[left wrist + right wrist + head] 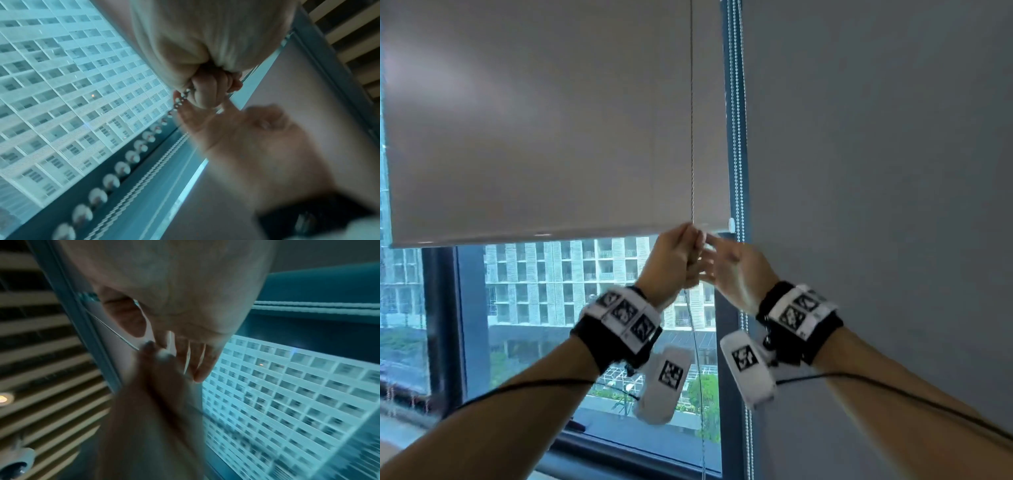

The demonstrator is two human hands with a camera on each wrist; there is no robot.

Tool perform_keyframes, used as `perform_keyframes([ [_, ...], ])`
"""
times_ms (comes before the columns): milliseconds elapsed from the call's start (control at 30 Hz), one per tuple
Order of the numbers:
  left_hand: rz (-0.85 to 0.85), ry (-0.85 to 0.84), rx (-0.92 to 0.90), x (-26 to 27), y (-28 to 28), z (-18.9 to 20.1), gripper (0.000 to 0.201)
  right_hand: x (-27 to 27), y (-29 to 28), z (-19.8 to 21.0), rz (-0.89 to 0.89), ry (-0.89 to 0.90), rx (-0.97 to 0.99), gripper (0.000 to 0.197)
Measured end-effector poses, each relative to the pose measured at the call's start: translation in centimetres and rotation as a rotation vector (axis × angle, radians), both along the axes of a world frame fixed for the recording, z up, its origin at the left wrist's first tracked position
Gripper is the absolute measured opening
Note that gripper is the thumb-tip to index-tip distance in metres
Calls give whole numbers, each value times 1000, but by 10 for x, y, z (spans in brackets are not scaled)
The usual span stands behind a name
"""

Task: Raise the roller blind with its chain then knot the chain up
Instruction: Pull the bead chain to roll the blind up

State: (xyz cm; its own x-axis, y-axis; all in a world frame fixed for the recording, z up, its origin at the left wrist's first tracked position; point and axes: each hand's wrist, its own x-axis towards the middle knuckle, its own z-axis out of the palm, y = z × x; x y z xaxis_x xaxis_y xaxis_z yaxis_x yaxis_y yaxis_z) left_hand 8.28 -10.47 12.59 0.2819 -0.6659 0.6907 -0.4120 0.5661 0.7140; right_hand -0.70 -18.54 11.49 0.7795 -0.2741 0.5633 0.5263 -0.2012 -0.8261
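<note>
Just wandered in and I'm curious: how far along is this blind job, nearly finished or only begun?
Partly done. The grey fabric roller blind is already up, its bottom edge clearing the lower window glass. In hand: the left hand grips the beaded metal chain, while the right hand, fingers loose, reaches in beside it. Left to do: no knot shows, and chain hangs slack below the hands.

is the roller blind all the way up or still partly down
Partly down. The grey fabric roller blind covers the upper window, its bottom edge level with the hands, and glass shows below. The left hand grips the beaded chain.
</note>
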Motion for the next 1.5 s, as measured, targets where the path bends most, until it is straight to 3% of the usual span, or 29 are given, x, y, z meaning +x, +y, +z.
perform_keyframes([
  [67, -24, 6, 43, 4, -1, -25, 35, -5, 5, 33, -33, -73, -30, 45],
  [167, 34, -43, 123, 11, -6, -55, 29, 3, 20, 72, -155, -127, -71, 28],
  [233, 71, -80, 185, 15, -7, -63, 23, 12, 25, 81, -274, -177, -134, 29],
  [367, -119, 47, 326, 16, 4, -37, 28, 18, 30, 70, -430, -235, -284, 35],
  [500, -203, 173, 173, 26, 20, 14, 30, 11, 40, 72, -452, -297, -338, 35],
  [667, -144, 48, 66, 14, 28, 85, 57, 8, 44, 31, -435, -175, -431, 40],
  [800, -109, 56, -3, -11, 27, 124, 40, 17, 38, -40, -376, -79, -492, 37],
  [933, 110, -40, -136, -17, 19, 112, 30, 12, 22, -69, -226, 98, -449, 34],
  [1000, 91, -66, -144, -19, 17, 95, 33, 5, 10, -47, -55, 152, -362, 20],
  [1067, 52, -66, -124, -21, 19, 75, 34, -4, 5, -9, 30, 56, -208, 35],
  [1167, 66, -69, -45, -19, 17, 38, 33, -13, 12, 60, 51, -150, -76, 40],
  [1267, 42, -83, 31, -15, 19, 1, 31, -9, 30, 117, -49, -194, -68, 33],
  [1333, 5, -69, 67, -14, 24, -10, 23, 1, 39, 134, -169, -228, -88, 33],
  [1433, -43, -123, 136, -3, 32, -3, 18, 11, 48, 131, -325, -288, -207, 37],
  [1500, -134, -85, 172, 9, 37, 17, 21, 11, 54, 123, -335, -292, -267, 36],
])
